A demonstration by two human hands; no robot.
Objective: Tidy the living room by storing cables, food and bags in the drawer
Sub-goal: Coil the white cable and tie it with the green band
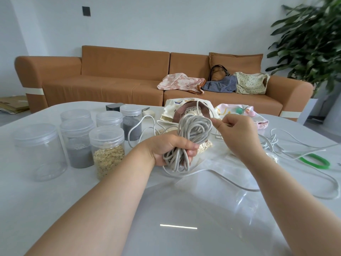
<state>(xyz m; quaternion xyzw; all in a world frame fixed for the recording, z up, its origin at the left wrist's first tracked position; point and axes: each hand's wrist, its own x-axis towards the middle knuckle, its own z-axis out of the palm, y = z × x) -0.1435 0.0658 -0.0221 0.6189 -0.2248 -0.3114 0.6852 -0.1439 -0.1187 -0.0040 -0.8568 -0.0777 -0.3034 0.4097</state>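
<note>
**Left hand** (170,148): fingers (191,146) curled round the lower half of a grey cable coil (193,130), which is held upright over the middle of the worktop (55,200). **Right hand** (238,134): thumb and forefinger pinch one strand at the coil's upper right side. A loose length trails from under the coil across the worktop toward the right edge.

A clear plastic bag (230,193) lies flat beneath the hands. White cables (273,143) and a green loop (315,161) lie toward the right edge. Behind the coil, near the far edge, lie a cream tote (177,106) with brown handles and a pink pouch (241,110). On the left side stand six lidded clear jars. They include an oat jar (108,152), two grey-powder jars (78,150) and an empty jar (39,150) nearest the left edge.

**Surface:** white, glossy and rounded, reflecting a strip of light near the front edge.

**Room:** an orange-brown sofa (110,76) stands against a white wall, with three cloth bags (221,85) on its right seat. A leafy plant (313,43) stands at the right. A dark wall plate (86,11) is high on the wall, and flattened cardboard (13,105) lies on the floor at the left.

**Writing:** the tote carries printed bears and lettering. The lettering is partly hidden by the handles and coil, and cannot be read.
</note>
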